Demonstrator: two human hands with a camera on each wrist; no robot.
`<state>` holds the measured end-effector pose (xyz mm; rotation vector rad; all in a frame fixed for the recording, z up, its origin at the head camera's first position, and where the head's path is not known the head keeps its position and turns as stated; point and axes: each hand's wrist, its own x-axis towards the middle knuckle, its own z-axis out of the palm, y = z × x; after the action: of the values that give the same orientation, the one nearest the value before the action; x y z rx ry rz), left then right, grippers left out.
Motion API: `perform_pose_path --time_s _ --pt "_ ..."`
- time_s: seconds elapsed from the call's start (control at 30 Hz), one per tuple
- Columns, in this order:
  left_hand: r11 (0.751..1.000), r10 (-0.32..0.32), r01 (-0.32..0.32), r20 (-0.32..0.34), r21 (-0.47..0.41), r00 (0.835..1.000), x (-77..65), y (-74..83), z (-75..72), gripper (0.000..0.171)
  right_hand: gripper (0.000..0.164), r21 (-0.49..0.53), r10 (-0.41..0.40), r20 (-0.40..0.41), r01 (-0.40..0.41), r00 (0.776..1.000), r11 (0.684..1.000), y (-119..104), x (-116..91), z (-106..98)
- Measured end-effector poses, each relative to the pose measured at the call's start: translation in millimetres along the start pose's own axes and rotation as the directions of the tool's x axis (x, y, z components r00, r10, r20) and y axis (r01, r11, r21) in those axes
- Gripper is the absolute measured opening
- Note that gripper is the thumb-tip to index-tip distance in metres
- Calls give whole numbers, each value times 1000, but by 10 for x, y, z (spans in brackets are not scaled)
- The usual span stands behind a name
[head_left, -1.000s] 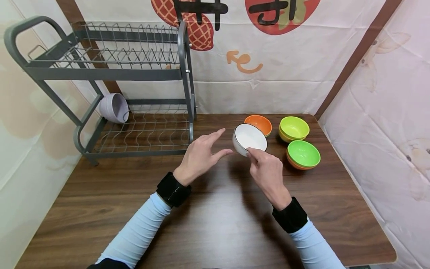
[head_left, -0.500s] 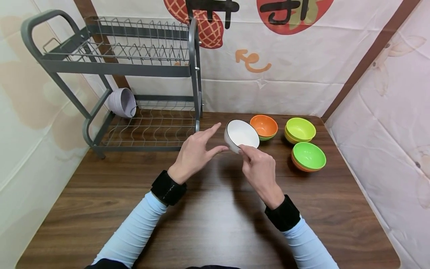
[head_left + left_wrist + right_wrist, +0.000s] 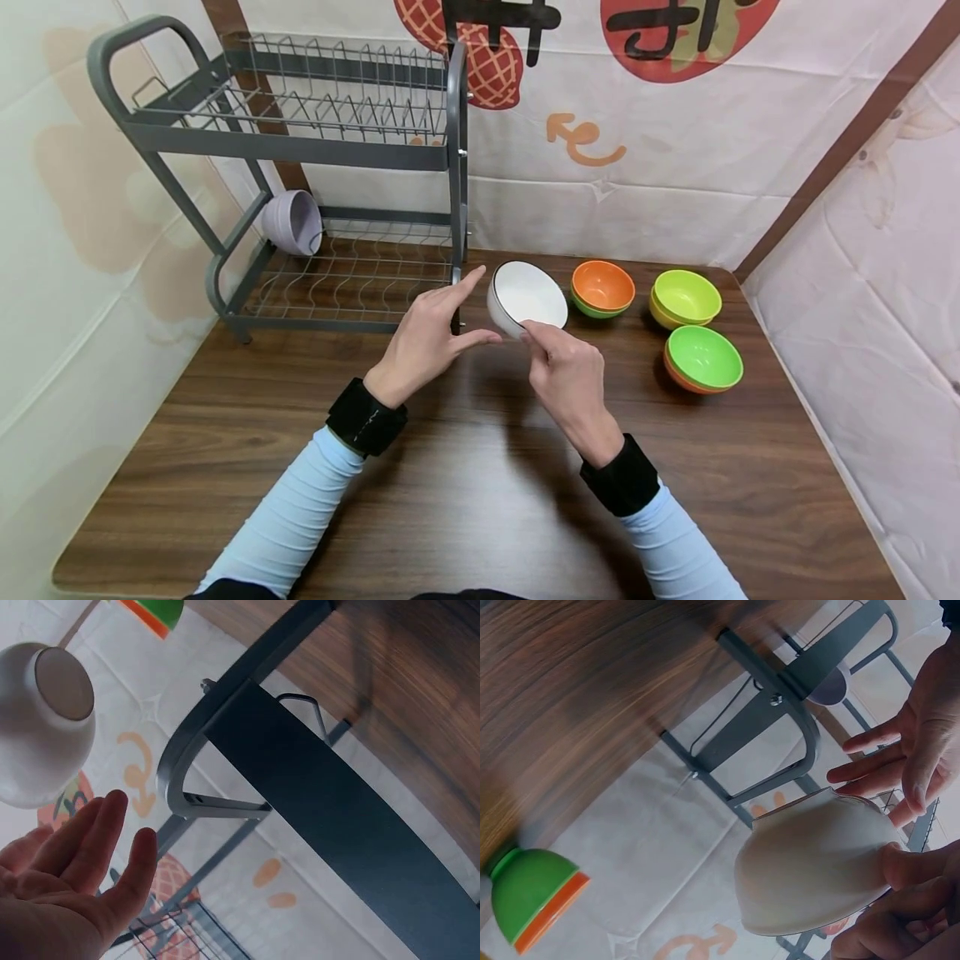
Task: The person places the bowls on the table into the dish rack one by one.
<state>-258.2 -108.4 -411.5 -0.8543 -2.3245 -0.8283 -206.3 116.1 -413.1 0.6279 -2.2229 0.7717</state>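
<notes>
A white bowl [image 3: 529, 297] with a thin dark rim is tilted in the air over the table, in the middle of the head view. My right hand [image 3: 567, 379] pinches its near rim between thumb and fingers; the right wrist view shows the thumb against the bowl's side [image 3: 810, 862]. To the left of the bowl, my left hand [image 3: 423, 337] has its fingers extended and thumb spread, holding nothing. In the left wrist view that hand [image 3: 79, 874] is apart from the bowl [image 3: 45, 724], whose underside faces the camera.
A grey two-tier dish rack [image 3: 285, 150] stands at the back left, with nested lavender bowls [image 3: 294, 222] on its lower tier. Stacked bowls stand at the right: orange on green [image 3: 602, 286], lime on yellow [image 3: 686, 297], green on orange [image 3: 703, 358]. A printed cloth [image 3: 675, 192] hangs behind.
Both hands and the white bowl have shifted left toward the rack, the bowl staying pinched in my right hand. The head view has turned, so the rack and stacked bowls appear further right.
</notes>
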Motion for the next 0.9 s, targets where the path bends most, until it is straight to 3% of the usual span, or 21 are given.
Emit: perform_pose_path --time_s 0.53,0.9 --pt "992 38 -31 54 -125 998 -30 -43 -55 122 11 82 -78 -33 81 996 993 -194 44 86" --pt "971 2 4 24 -239 1000 -2 -56 -90 114 13 169 -105 -66 115 992 979 -261 54 125"
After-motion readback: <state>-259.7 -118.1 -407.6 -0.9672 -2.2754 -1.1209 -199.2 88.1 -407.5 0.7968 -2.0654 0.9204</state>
